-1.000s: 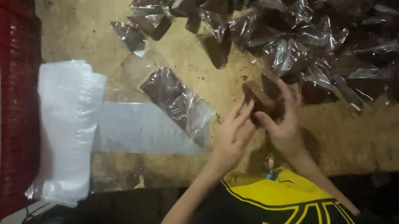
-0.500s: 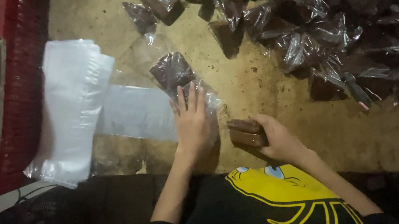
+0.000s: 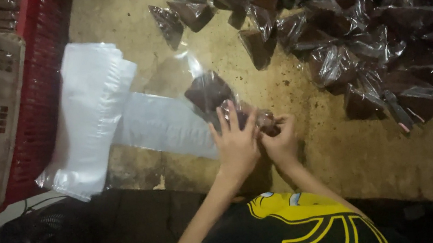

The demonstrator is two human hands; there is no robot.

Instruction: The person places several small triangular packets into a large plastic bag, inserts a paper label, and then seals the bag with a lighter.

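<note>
Both hands meet over a clear plastic bag (image 3: 205,91) lying on the floor (image 3: 351,157). The left hand (image 3: 237,144) lies flat with fingers spread on it; the right hand (image 3: 281,141) seems to pinch a dark brown block (image 3: 267,123) at its mouth. Filled bags (image 3: 363,15) are heaped beyond, empty white bags (image 3: 89,113) beside a red crate (image 3: 41,92).

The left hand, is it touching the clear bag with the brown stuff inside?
Touching. The head view shows the left hand lying flat on the clear bag, fingers spread over its plastic.
</note>
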